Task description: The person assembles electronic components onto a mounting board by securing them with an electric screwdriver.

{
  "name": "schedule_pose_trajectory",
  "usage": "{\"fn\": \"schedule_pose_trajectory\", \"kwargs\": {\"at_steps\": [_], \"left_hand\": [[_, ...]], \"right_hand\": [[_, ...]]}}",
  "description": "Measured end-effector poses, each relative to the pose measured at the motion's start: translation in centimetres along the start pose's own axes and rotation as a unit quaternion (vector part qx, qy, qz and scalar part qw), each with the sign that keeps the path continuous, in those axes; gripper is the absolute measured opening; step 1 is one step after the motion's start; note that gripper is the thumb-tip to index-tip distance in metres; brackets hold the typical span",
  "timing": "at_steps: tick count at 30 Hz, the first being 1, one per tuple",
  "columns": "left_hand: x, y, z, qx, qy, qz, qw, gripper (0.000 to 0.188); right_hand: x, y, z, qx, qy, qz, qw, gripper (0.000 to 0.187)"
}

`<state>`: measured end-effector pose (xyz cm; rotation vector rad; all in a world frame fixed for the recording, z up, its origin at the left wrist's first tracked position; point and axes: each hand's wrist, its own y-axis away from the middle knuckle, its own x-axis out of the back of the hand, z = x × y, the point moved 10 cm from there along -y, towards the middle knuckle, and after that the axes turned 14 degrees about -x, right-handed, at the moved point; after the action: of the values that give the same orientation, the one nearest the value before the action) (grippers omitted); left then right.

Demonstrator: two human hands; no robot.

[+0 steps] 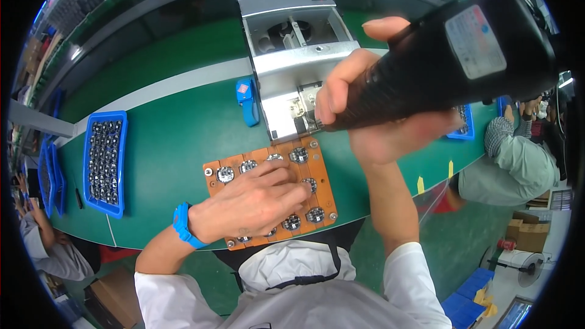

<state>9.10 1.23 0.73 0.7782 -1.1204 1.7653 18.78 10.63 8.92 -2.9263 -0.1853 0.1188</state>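
From my end, I have the right hand point(381, 144) wrapped firmly round the driver point(426, 55), its narrow end angled down and left toward the front of the machine point(304, 61); I can't see the tip, so contact there is uncertain. The left hand point(250, 204) lies over the jig point(326, 198), fingers bent among the round boards point(298, 155); whether it pinches anything I cannot tell. The jig sits on the bench point(167, 146) between the machine and the person's body. I judge this to be screw work, so I'd steady the jig with the left palm on its frame, line the driver up straight over each hole, and press evenly so no board tips in its seat. Fingertips ought to clear the spot before the bit comes down. As for room, the jig's near edge lies close to the bench's front edge, so I'd avoid pulling it toward the body. Its far edge sits just beside the machine, and the strap point(247, 106) lies near there too. The widest open stretch is leftward, between jig and tray point(124, 158).
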Motion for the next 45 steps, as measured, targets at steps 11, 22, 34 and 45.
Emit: {"fn": "schedule_pose_trajectory", "kwargs": {"at_steps": [11,22,34,45], "left_hand": [[0.8,0.5,-1.3,0.051,0.059,0.037,0.996,0.024],[0.6,0.2,-1.4,0.047,0.046,0.031,0.997,0.020],[0.5,0.5,-1.4,0.044,0.060,0.036,0.997,0.020],[0.3,0.4,-1.1,0.049,0.034,0.017,0.998,0.021]], "right_hand": [[-0.1,5.8,1.8,-0.041,-0.134,-0.129,0.982,0.093],[-1.2,6.1,4.3,-0.153,-0.134,-0.160,0.966,0.096],[-2.3,7.2,3.8,-0.001,-0.094,-0.224,0.970,0.017],[1.2,5.2,0.4,0.072,-0.231,-0.121,0.963,0.099]]}}
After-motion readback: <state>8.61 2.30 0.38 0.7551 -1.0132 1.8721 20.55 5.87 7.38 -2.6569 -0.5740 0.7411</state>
